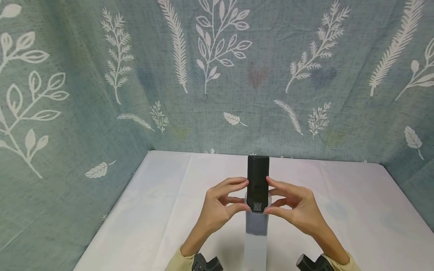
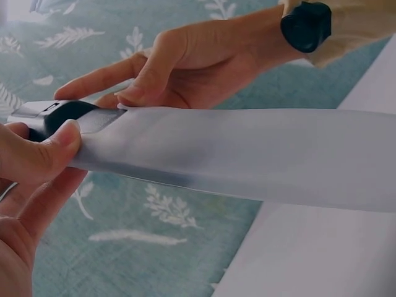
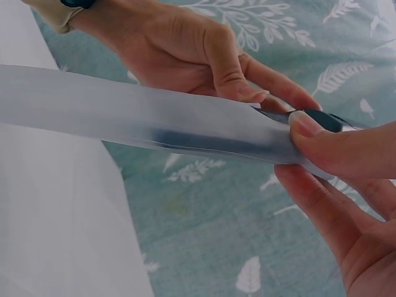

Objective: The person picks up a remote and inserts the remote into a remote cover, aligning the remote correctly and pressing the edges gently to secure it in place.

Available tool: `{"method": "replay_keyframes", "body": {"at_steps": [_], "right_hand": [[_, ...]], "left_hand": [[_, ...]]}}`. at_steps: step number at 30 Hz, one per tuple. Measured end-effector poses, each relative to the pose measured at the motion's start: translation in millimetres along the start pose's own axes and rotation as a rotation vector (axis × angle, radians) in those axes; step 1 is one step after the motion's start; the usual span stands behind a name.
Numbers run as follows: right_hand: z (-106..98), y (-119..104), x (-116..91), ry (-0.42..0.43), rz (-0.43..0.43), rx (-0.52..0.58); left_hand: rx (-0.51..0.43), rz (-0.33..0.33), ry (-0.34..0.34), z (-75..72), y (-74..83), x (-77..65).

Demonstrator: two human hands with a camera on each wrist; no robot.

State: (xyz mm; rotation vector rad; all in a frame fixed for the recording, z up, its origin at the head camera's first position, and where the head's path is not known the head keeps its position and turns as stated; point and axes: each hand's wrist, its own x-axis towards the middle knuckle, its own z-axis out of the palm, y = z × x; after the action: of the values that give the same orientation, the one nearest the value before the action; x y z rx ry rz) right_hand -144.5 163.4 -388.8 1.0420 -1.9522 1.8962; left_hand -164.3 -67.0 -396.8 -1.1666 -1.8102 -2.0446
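Note:
A slim black device (image 1: 258, 180) with a printed code at its lower end stands upright between both hands. Its lower part sits in the mouth of a long translucent plastic sleeve (image 1: 256, 244), which hangs down below the hands; a dark shape shows through it. My left hand (image 1: 220, 205) pinches the sleeve's rim and the device from the left. From the right, my right hand (image 1: 298, 207) does the same, thumb low and fingers on the side. The left wrist view shows the left thumb (image 2: 59, 145) pressed on the sleeve's edge. What kind of device it is cannot be told.
A white-covered table (image 1: 162, 188) spreads beneath the hands. Behind it and at both sides hangs a green-grey curtain (image 1: 152, 67) with white leaf prints. Dark wrist-worn devices (image 1: 207, 263) sit at both cuffs.

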Motion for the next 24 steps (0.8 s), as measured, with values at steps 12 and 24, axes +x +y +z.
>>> {"method": "replay_keyframes", "body": {"at_steps": [12, 24], "right_hand": [[-6.1, 5.1, 3.5, 0.012, 0.047, -0.005], [-9.0, 5.1, 5.5, 0.024, 0.060, -0.016]], "left_hand": [[-0.006, 0.001, -0.001, -0.1, -7.6, 6.4], [0.009, -0.007, 0.003, 0.7, -10.0, 9.7]]}}
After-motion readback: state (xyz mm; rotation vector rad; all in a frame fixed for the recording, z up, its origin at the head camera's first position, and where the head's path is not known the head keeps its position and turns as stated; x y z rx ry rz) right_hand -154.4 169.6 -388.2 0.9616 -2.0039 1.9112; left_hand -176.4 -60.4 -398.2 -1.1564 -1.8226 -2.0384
